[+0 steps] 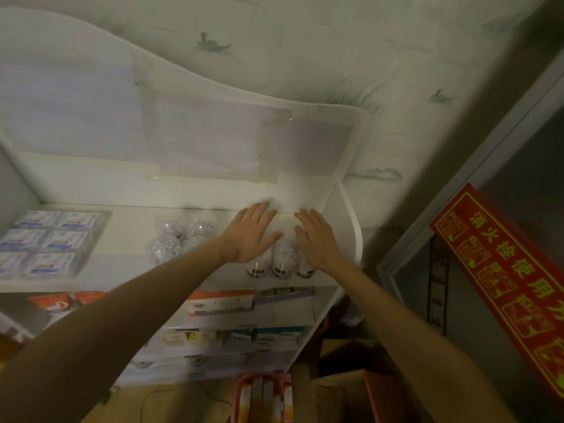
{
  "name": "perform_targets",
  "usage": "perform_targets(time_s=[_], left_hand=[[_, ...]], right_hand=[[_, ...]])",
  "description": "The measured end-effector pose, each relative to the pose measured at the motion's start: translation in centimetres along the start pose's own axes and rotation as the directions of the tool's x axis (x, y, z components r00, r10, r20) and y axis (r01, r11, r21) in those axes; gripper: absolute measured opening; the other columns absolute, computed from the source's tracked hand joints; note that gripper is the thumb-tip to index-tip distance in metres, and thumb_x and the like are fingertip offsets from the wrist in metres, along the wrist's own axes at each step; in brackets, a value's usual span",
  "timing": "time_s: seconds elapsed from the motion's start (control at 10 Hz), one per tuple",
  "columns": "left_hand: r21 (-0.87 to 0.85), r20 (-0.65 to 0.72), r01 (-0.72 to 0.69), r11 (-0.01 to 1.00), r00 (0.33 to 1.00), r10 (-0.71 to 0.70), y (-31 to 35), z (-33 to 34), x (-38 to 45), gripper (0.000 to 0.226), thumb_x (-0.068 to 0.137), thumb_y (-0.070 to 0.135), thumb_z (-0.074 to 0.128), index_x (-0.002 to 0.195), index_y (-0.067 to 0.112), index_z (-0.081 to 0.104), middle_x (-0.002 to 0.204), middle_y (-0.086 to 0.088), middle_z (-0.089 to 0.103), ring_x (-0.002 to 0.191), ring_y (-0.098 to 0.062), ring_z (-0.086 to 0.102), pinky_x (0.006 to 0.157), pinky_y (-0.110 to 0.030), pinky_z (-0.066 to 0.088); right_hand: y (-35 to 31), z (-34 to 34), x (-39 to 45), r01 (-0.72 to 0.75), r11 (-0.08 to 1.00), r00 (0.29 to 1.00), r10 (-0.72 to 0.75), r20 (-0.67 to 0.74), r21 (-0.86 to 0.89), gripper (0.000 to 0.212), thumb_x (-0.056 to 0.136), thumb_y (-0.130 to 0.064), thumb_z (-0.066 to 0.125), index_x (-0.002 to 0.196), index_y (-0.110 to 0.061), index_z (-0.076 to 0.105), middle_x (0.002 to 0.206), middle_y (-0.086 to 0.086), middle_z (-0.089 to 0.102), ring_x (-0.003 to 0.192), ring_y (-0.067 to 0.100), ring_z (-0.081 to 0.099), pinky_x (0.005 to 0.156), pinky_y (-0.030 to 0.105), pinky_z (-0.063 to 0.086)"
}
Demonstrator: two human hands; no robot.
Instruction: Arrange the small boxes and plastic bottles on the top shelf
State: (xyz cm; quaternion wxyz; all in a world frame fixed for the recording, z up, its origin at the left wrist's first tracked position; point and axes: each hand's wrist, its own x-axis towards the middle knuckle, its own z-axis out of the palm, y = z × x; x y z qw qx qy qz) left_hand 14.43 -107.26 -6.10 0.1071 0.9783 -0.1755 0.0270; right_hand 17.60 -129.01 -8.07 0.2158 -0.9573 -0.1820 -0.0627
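Note:
On the white top shelf (122, 257), a block of small blue-and-white boxes (45, 242) lies at the left. Several clear round plastic bottles (180, 236) stand in the middle. Another group of clear bottles (282, 257) with dark labels stands at the right, near the front edge. My left hand (251, 235) lies flat with straight fingers on the left side of this right group. My right hand (317, 238) lies flat with straight fingers on its right side. The hands cover the tops of those bottles.
The shelf's white side panel (345, 221) stands just right of my right hand. Lower shelves hold boxed goods (222, 300). A pink basket (262, 398) with boxes sits below. A red sign (500, 279) leans at the right.

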Motion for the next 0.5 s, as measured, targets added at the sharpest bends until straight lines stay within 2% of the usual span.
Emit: perform_targets(time_s=[0.1,0.2,0.3,0.4,0.5], left_hand=[[-0.065,-0.076,0.03,0.997,0.997,-0.034,-1.3,-2.1,-0.1,0.072,0.099,0.065,0.018,0.155,0.02,0.026,0.165,-0.004,0.013,0.15,-0.023,0.016,0.122,-0.04,0.015],[-0.102,-0.151,0.079,0.992,0.984,-0.094,-3.7,-4.0,-0.9,0.066,0.1,0.061,0.028,0.148,0.019,0.039,0.162,-0.005,0.021,0.14,-0.028,0.037,0.114,-0.042,0.033],[-0.086,-0.182,0.135,0.987,0.972,-0.149,-6.4,-6.4,-2.8,0.059,0.1,0.057,0.035,0.142,0.019,0.048,0.162,-0.002,0.023,0.127,-0.029,0.052,0.104,-0.04,0.041],[-0.098,-0.194,0.18,0.979,0.961,-0.196,-10.1,-8.1,-5.5,0.056,0.099,0.056,0.039,0.14,0.018,0.05,0.161,-0.001,0.023,0.122,-0.028,0.056,0.1,-0.04,0.044],[-0.075,-0.189,0.238,0.968,0.95,-0.248,-13.5,-9.4,-8.6,0.055,0.098,0.052,0.046,0.14,0.018,0.05,0.16,-0.002,0.026,0.112,-0.028,0.061,0.095,-0.04,0.047]], right_hand=[[-1.8,-0.8,0.8,0.017,0.999,0.999,-0.014,-0.048,0.047,0.046,0.105,-0.036,0.03,0.146,-0.017,0.043,0.156,0.004,0.036,0.148,0.021,0.024,0.121,0.039,0.017],[-3.9,-0.8,1.8,0.047,0.996,0.996,-0.041,-0.074,0.081,0.048,0.103,-0.037,0.031,0.142,-0.015,0.048,0.152,0.006,0.042,0.145,0.024,0.03,0.12,0.043,0.024],[-6.8,-0.8,2.9,0.067,0.99,0.995,-0.056,-0.086,0.128,0.042,0.104,-0.031,0.037,0.141,-0.013,0.049,0.15,0.007,0.045,0.143,0.025,0.032,0.119,0.044,0.025],[-10.5,0.0,3.4,0.147,0.979,0.984,-0.13,-0.123,0.14,0.041,0.104,-0.028,0.04,0.14,-0.011,0.049,0.147,0.008,0.047,0.141,0.026,0.035,0.118,0.041,0.026],[-14.2,1.0,3.7,0.154,0.972,0.985,-0.137,-0.106,0.176,0.044,0.104,-0.034,0.039,0.141,-0.012,0.047,0.148,0.007,0.047,0.14,0.026,0.035,0.117,0.043,0.027]])
